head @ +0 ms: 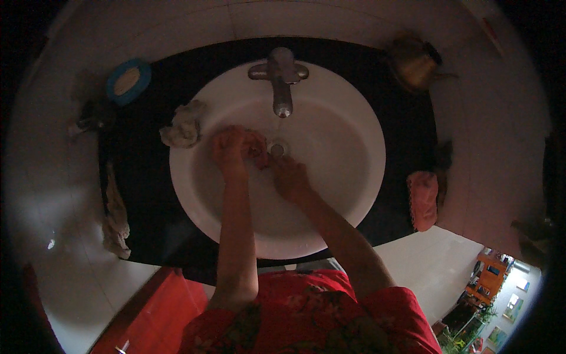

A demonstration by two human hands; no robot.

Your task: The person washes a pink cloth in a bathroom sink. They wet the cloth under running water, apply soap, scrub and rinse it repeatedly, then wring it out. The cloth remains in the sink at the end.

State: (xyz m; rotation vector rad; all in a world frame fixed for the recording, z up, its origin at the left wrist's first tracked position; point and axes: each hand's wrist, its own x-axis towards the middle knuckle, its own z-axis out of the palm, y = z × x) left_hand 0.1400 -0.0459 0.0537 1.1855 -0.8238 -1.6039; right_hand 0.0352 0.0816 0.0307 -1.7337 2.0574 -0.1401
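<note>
Both my hands are low inside a round white washbasin (336,177). My left hand (231,146) is on the basin's left side, curled around a small reddish thing (261,155) that is too dim to name. Just below the drain (277,149), my right hand (289,179) has its fingers bent and pointing toward the lower end of that thing. Whether the right fingers grip it cannot be made out. Above the drain hangs the spout of a chrome faucet (282,95). A thin stream of water may fall from it, though the dim light leaves this unclear.
A crumpled pale cloth (183,126) lies over the basin's left rim. On the black counter (146,186) are a blue soap dish (132,82) with soap at back left and another limp cloth (116,221). A brass-coloured pot (409,64) and a folded pink cloth (423,200) lie right.
</note>
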